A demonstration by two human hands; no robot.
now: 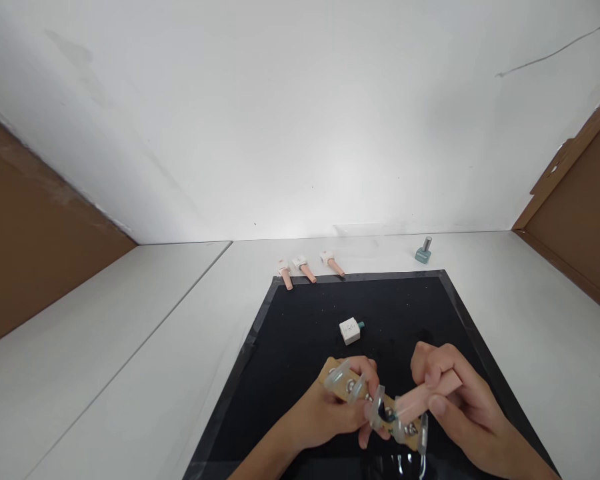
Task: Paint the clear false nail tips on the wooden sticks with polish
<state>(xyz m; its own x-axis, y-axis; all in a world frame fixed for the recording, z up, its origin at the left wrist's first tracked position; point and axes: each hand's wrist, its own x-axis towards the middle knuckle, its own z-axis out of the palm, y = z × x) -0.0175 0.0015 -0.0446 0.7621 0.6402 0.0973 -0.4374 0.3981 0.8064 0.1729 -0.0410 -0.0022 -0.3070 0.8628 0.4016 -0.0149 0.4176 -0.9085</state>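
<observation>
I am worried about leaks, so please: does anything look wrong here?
The white nail polish bottle on the black mat lies on its side and looks uncapped, its greenish neck exposed, so it might leak.

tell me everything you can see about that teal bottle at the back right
The teal bottle is squat, glass or plastic by its look, with a tall silvery cap and faint markings too small to read. It stands on the white table, beyond the far edge of the black mat, untouched by either hand.

White wall [300, 120], brown side panels [35, 227].
</observation>
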